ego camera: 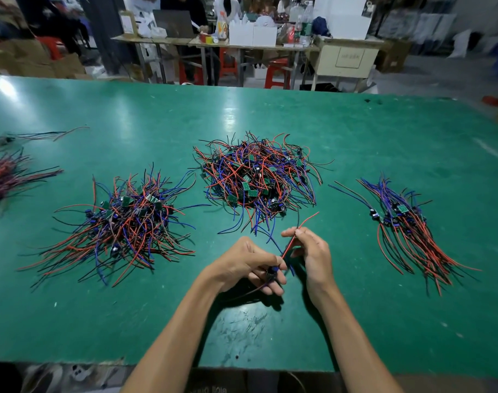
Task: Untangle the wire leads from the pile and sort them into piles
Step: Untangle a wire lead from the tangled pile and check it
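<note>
Red wire lead (291, 241) pinched by right hand (313, 251); left hand (252, 263) grips its component; no legible writing.

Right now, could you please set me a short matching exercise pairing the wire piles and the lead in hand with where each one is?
Things:
1. tangled pile
2. combed pile
3. spread pile
4. single lead

Places:
A. right side of the green table
B. between both hands
C. table centre, beyond the hands
D. left of centre

Pairs: 1-C, 2-A, 3-D, 4-B
</note>
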Demonstrator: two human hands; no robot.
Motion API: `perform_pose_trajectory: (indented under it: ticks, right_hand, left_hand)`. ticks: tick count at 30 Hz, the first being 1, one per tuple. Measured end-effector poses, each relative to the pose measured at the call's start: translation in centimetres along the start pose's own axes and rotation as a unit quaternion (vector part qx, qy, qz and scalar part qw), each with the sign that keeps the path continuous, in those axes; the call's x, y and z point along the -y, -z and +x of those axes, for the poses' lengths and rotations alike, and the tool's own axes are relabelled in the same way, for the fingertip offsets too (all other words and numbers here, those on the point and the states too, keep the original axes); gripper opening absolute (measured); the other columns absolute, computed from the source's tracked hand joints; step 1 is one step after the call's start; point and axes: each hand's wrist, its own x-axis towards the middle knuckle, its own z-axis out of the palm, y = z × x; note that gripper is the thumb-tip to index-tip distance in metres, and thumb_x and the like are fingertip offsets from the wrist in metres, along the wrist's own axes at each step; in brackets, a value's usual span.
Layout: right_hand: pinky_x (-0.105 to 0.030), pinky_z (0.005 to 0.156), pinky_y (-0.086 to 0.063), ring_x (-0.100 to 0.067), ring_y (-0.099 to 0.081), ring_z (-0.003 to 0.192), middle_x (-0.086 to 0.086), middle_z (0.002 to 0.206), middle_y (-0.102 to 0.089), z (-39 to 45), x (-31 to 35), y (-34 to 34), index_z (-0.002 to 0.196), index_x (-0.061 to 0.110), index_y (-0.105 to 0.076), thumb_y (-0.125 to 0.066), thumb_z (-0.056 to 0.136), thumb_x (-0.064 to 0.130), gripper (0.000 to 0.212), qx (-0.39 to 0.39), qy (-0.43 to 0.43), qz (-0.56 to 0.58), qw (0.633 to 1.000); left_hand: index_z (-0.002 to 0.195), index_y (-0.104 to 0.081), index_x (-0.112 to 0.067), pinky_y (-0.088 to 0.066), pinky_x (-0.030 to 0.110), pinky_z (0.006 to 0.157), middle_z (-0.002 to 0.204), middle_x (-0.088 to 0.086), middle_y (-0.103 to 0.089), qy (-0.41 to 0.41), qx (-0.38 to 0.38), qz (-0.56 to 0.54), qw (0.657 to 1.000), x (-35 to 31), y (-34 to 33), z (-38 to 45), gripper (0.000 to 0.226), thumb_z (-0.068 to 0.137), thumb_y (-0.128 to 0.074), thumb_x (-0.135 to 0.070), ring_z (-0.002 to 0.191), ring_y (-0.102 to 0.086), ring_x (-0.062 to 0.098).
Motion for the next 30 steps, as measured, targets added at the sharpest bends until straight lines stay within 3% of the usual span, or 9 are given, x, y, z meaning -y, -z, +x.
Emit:
perform_pose_trajectory:
  ticks: [5,10,14,18,21,23,25,27,30]
  right_hand:
    - [-0.019,0.052,-0.045,-0.007,-0.054,0.055,0.003,0.070,-0.066,0.8,-0.1,0.5,0.071,0.014,-0.074,-0.043,0.103,0.008,0.046,-0.066,-0.015,0.061,0.996]
    - [-0.021,0.062,-0.046,-0.009,-0.055,0.065,0.001,0.076,-0.072,1.3,-0.3,1.2,0.080,0.011,-0.068,-0.042,0.104,0.006,0.036,-0.106,-0.024,0.167,0.980]
    - [-0.019,0.062,-0.044,-0.009,-0.056,0.065,0.000,0.084,-0.072,0.5,-0.3,1.3,0.091,0.015,-0.071,-0.049,0.105,0.021,0.027,-0.018,0.006,0.028,0.999]
    - [-0.022,0.065,-0.046,-0.015,-0.057,0.071,-0.001,0.080,-0.071,-0.5,0.0,0.9,0.085,0.016,-0.076,-0.068,0.094,0.028,0.018,0.086,0.021,-0.068,0.994]
    - [-0.019,0.061,-0.050,-0.009,-0.062,0.065,-0.003,0.078,-0.074,-0.6,0.3,0.6,0.090,0.013,-0.075,-0.065,0.098,0.019,0.014,0.043,0.036,-0.056,0.997]
    - [-0.023,0.054,-0.053,-0.010,-0.062,0.061,-0.006,0.080,-0.075,-0.4,0.7,0.4,0.096,0.010,-0.072,-0.063,0.098,0.020,0.014,0.014,0.016,-0.031,0.999]
    - [-0.022,0.051,-0.052,-0.011,-0.063,0.057,-0.009,0.082,-0.076,0.1,1.2,0.4,0.103,0.007,-0.068,-0.059,0.101,0.021,0.017,-0.018,-0.016,0.001,1.000]
    - [-0.018,0.052,-0.052,-0.011,-0.065,0.055,-0.007,0.082,-0.076,0.5,1.6,0.5,0.106,0.008,-0.066,-0.056,0.103,0.021,0.017,-0.045,-0.039,0.020,0.998]
    - [-0.022,0.052,-0.057,-0.017,-0.072,0.061,-0.004,0.082,-0.077,0.6,1.7,0.2,0.104,0.012,-0.065,-0.055,0.105,0.021,0.014,-0.052,-0.072,0.039,0.995]
  left_hand:
    - [0.079,-0.078,-0.005,-0.057,0.025,0.054,0.082,0.022,-0.074,0.004,0.017,0.022,1.000,-0.1,0.1,-0.1,0.017,0.091,-0.067,-0.012,0.065,-0.074,0.030]
    - [0.082,-0.077,-0.004,-0.059,0.026,0.055,0.085,0.023,-0.074,-0.005,0.017,0.021,1.000,-0.1,0.1,0.1,0.016,0.092,-0.068,-0.012,0.065,-0.074,0.030]
    - [0.082,-0.079,-0.005,-0.058,0.026,0.053,0.087,0.023,-0.074,-0.018,-0.015,-0.019,1.000,0.1,0.1,0.1,0.015,0.085,-0.073,-0.019,0.061,-0.073,0.027]
    - [0.093,-0.080,-0.004,-0.058,0.026,0.058,0.092,0.020,-0.075,-0.020,-0.035,-0.070,0.997,0.2,0.5,0.1,0.021,0.095,-0.066,-0.021,0.064,-0.072,0.024]
    - [0.100,-0.077,-0.004,-0.059,0.028,0.064,0.101,0.021,-0.074,-0.008,-0.032,-0.102,0.994,-0.1,1.0,0.1,0.036,0.101,-0.056,-0.033,0.071,-0.072,0.025]
    - [0.105,-0.077,-0.006,-0.059,0.026,0.065,0.106,0.022,-0.075,-0.011,-0.030,-0.063,0.997,-0.1,1.4,-0.3,0.035,0.098,-0.061,-0.036,0.071,-0.072,0.023]
    - [0.113,-0.074,-0.004,-0.056,0.023,0.062,0.106,0.020,-0.075,-0.026,-0.034,-0.023,0.999,0.2,1.9,-0.9,0.029,0.094,-0.071,-0.026,0.067,-0.070,0.018]
    - [0.112,-0.074,-0.002,-0.053,0.020,0.057,0.101,0.019,-0.076,-0.046,-0.067,0.001,0.997,0.6,2.4,-1.5,0.025,0.091,-0.073,-0.016,0.059,-0.064,0.014]
    - [0.100,-0.079,-0.009,-0.045,0.018,0.050,0.088,0.010,-0.078,-0.090,-0.166,0.086,0.978,0.5,2.9,-2.0,0.016,0.092,-0.074,-0.021,0.049,-0.053,0.009]
